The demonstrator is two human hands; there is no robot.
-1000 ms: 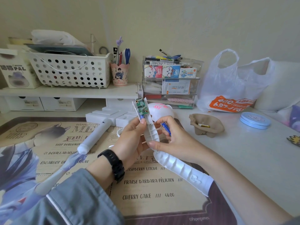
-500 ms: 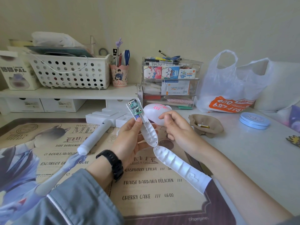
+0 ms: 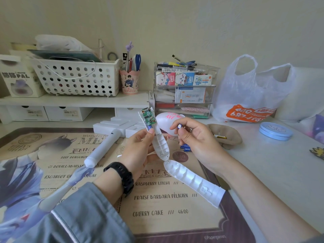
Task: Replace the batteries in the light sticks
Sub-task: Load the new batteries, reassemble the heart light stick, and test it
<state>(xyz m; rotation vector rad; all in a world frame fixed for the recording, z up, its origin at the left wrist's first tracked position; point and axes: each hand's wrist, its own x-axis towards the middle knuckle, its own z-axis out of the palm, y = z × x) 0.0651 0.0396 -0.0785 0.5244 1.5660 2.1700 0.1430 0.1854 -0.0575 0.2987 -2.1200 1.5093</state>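
Gripped upright in left hand [image 3: 138,151] above the desk mat [image 3: 157,204]: the light stick's battery holder [image 3: 160,146], circuit board [image 3: 148,117] topmost. Pinched in right hand [image 3: 198,139], just beside: a battery [image 3: 179,126], seemingly AAA. Check polarity marks first, then press in gently, sparing the board.

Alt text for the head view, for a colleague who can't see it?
A person's left hand grips a white ribbed plastic light-stick core topped by a green circuit board, while the right hand pinches a small cylindrical battery beside it. A matching white ribbed cover lies on the printed desk mat below.
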